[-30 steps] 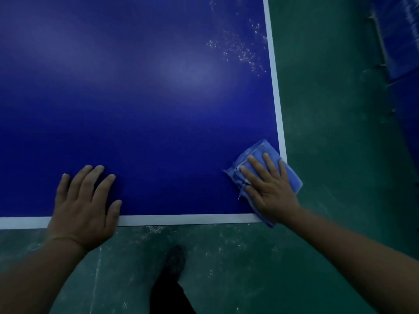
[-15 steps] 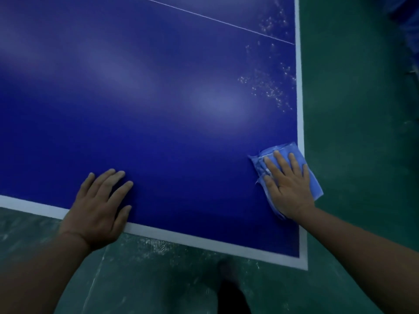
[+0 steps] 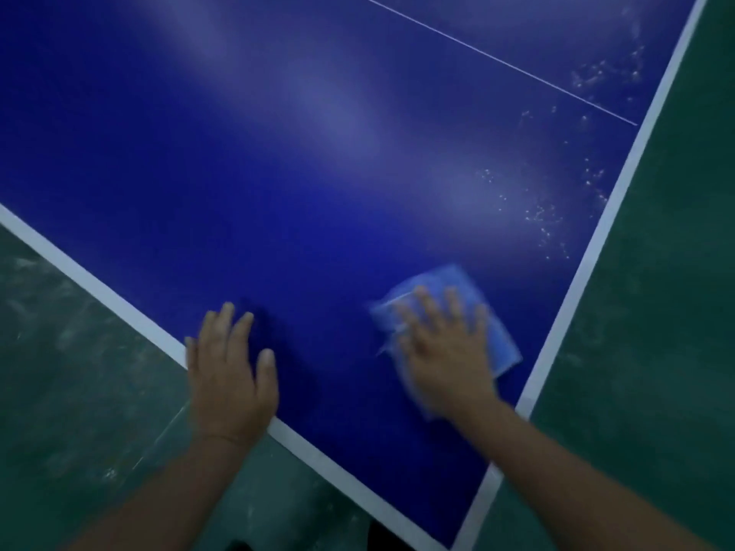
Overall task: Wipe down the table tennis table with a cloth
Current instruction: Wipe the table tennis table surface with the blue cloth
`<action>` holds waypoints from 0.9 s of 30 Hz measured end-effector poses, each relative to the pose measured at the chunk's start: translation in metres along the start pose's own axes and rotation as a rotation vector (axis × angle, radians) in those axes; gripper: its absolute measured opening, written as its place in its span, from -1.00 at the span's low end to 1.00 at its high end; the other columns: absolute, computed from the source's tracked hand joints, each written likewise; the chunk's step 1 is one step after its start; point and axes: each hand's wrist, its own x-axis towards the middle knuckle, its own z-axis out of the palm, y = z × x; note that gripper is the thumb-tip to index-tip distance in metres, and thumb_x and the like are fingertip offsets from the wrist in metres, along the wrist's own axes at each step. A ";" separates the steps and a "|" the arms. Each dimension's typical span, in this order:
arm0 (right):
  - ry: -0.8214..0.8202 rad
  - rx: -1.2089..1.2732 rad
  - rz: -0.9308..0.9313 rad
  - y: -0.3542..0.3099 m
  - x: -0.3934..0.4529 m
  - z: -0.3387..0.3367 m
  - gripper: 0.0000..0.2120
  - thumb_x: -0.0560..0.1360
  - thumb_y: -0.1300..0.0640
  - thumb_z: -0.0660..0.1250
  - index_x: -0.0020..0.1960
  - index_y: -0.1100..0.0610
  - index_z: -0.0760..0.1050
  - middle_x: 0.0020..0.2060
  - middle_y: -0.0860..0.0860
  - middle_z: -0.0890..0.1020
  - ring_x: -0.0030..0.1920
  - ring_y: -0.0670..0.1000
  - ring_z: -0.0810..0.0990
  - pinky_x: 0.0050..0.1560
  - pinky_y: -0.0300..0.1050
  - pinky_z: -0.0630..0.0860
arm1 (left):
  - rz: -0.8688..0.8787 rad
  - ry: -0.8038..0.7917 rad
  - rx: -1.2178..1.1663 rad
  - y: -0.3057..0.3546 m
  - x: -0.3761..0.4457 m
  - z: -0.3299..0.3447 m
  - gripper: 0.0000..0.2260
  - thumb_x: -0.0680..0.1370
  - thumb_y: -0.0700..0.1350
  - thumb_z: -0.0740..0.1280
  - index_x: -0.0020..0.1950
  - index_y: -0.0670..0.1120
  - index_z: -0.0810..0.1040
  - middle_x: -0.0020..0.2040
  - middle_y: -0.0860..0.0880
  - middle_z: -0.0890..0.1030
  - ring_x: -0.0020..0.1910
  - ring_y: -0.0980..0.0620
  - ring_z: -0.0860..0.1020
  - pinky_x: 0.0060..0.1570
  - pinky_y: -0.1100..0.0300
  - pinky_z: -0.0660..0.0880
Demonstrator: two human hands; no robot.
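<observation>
Right grip: right hand (image 3: 445,347) flat, fingers spread and straight, pressing down on the cloth (image 3: 449,312); nothing curled round it; outline blurred.
Cloth: folded, blue, under the right palm; far edge and right-side edge peeking out past the fingers; lying on the worktop (image 3: 278,173) near its right corner, just inside the white border (image 3: 588,264).
Cloth axis: long side running from near-right to far-left, roughly in line with the fingers; exact fold unclear from blur.
Left grip: left hand (image 3: 228,371) open, fingers straight, resting on the worktop at the near edge; holding nothing; well apart from the cloth.
Key relation: white specks (image 3: 545,220) lying beyond the cloth, farther from the body and toward the right border; right hand nearer to them by far.
Likely next: push forward and rightward along the border to reach the specks, as a judgement only.
More specks: second patch (image 3: 608,69) farther off, past the thin line (image 3: 497,61).
Around: green floor (image 3: 656,312) on both sides.
</observation>
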 end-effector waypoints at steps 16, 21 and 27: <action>-0.019 0.106 -0.135 -0.116 0.158 0.004 -0.49 0.66 -0.16 -0.15 0.59 -0.13 0.12 0.61 -0.03 0.09 0.60 0.18 -0.11 0.47 0.36 -0.32 | -0.074 -0.041 0.149 0.038 -0.022 0.034 -0.47 0.61 0.04 0.01 0.47 -0.23 0.38 0.51 -0.22 0.31 0.54 -0.19 0.17 0.52 -0.14 -0.11; 0.041 0.059 0.220 0.021 0.184 -0.009 -0.50 0.65 -0.18 -0.10 0.58 -0.19 0.11 0.60 -0.06 0.11 0.59 0.20 -0.01 0.47 0.42 -0.17 | -0.081 -0.078 0.167 0.038 -0.022 0.032 -0.45 0.62 0.06 0.00 0.50 -0.21 0.33 0.54 -0.22 0.26 0.57 -0.18 0.11 0.54 -0.20 -0.07; 0.002 0.048 0.252 0.025 0.128 -0.019 -0.49 0.66 -0.17 -0.09 0.60 -0.16 0.05 0.62 -0.04 0.03 0.60 0.19 -0.08 0.49 0.40 -0.16 | -0.082 -0.094 0.152 0.037 -0.023 0.032 -0.45 0.62 0.07 -0.01 0.51 -0.22 0.32 0.55 -0.22 0.24 0.58 -0.17 0.08 0.53 -0.24 -0.06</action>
